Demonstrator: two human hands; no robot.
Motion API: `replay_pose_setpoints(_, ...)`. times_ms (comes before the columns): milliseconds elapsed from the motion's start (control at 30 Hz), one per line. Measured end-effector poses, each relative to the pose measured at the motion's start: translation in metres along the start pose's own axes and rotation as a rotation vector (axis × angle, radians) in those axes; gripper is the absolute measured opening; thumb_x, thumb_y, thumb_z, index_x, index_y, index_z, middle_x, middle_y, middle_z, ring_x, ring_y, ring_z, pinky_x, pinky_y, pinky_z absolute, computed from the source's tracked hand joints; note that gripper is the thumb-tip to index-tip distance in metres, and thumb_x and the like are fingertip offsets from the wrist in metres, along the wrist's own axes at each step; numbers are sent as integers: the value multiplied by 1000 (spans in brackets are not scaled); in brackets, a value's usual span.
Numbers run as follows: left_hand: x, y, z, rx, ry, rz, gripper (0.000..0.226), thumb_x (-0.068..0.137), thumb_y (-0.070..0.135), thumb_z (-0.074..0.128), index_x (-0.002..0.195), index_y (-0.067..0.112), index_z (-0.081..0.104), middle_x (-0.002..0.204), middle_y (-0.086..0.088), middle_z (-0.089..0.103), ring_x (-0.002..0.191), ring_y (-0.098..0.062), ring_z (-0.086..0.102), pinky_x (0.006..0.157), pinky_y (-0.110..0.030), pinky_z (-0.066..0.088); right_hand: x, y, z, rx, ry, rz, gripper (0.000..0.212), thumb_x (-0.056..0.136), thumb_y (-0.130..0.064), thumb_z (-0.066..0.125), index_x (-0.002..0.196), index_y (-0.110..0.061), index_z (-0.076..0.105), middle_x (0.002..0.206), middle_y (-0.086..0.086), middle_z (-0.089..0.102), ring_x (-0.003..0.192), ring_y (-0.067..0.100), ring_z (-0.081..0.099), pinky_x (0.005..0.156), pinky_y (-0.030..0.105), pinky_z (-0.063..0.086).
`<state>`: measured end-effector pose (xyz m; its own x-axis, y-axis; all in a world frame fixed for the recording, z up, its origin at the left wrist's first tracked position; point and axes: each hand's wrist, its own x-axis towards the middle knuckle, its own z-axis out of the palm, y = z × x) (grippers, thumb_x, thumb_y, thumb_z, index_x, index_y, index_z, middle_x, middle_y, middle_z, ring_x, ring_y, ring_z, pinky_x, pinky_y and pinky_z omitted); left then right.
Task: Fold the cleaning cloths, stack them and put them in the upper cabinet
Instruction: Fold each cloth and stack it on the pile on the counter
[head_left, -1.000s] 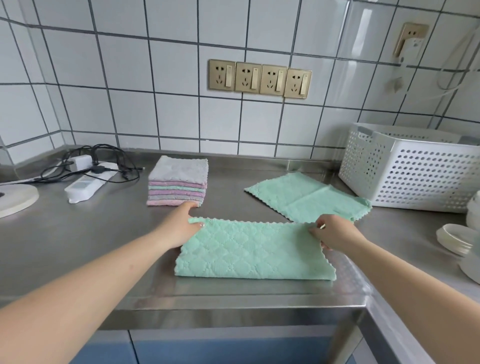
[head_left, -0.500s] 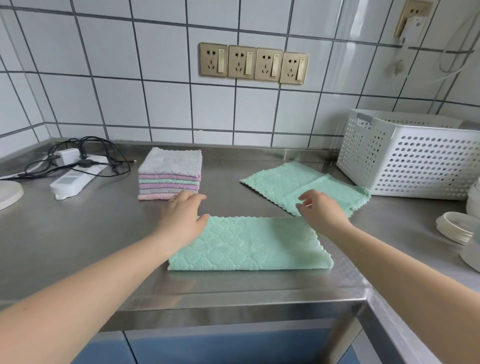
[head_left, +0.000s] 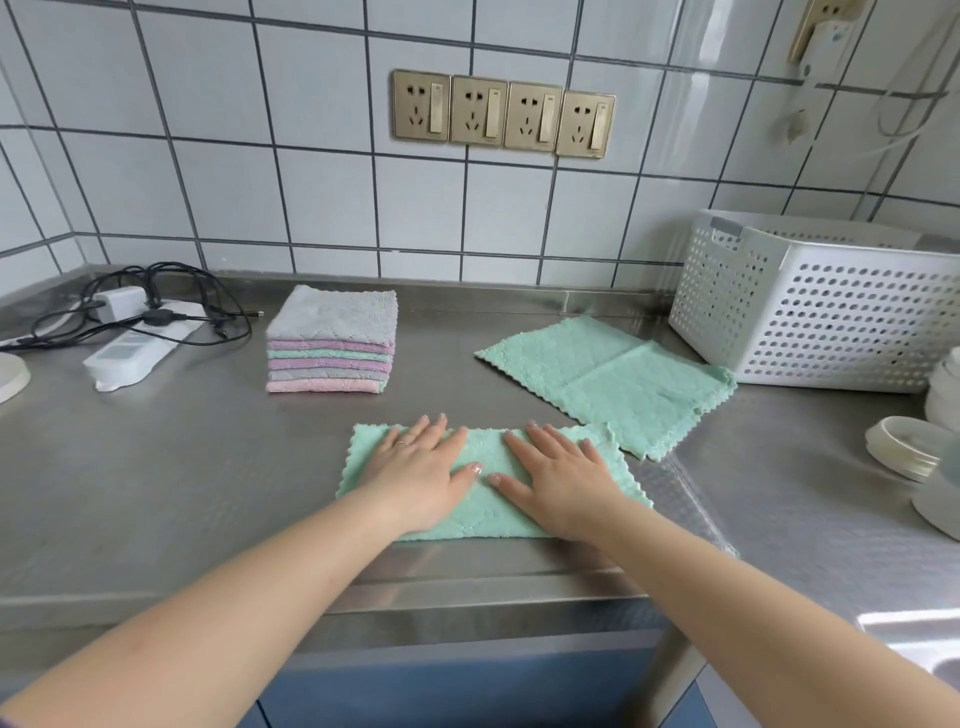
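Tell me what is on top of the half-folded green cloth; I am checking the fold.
Both hands lie flat on the green cloth: left hand, right hand, fingers straight, thumbs nearly meeting. The cloth's middle beneath the palms is covered.

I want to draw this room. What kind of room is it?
Most likely a kitchen: a steel counter against a white tiled wall, a row of wall sockets, and stacked white dishes at the right. Folded cleaning cloths sit on the counter.
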<state>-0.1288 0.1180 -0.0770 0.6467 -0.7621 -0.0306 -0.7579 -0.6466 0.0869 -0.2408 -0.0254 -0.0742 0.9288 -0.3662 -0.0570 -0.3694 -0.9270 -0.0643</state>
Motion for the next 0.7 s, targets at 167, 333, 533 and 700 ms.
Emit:
replay_pose_setpoints(167,-2,-15,-2,-14,-8,-37,62,94,58,13,149,30,5,159,-2,-3,146,-17,-2,119,-40,-1,-6,32,-4,-30,-19,68,76,86,-73,11,150,-33,5,160,-2,3,147,17,-1,118,48,3)
replay_pose_setpoints(333,-4,-22,-2,-60,39,-53,61,95,55,20,149,27,15,158,-3,7,146,-19,4,119,-42,1,-8,44,-6,-39,-26,123,76,86,-73,13,150,-31,10,159,-2,8,147,19,4,117,50,7)
replay_pose_setpoints(533,-43,1,-7,-219,470,383,37,82,44,44,96,26,72,93,8,70,86,-16,66,88,-36,50,19,11,-23,215,231,-26,34,93,-28,50,125,-25,58,133,-4,55,122,18,51,106,35,32)
replay_pose_setpoints(700,-60,21,-5,-150,306,437,29,89,37,52,111,26,67,105,3,63,102,-20,54,86,-28,41,43,-21,-20,197,177,-118,26,88,-16,52,103,-26,70,112,-1,66,105,22,60,87,31,47)
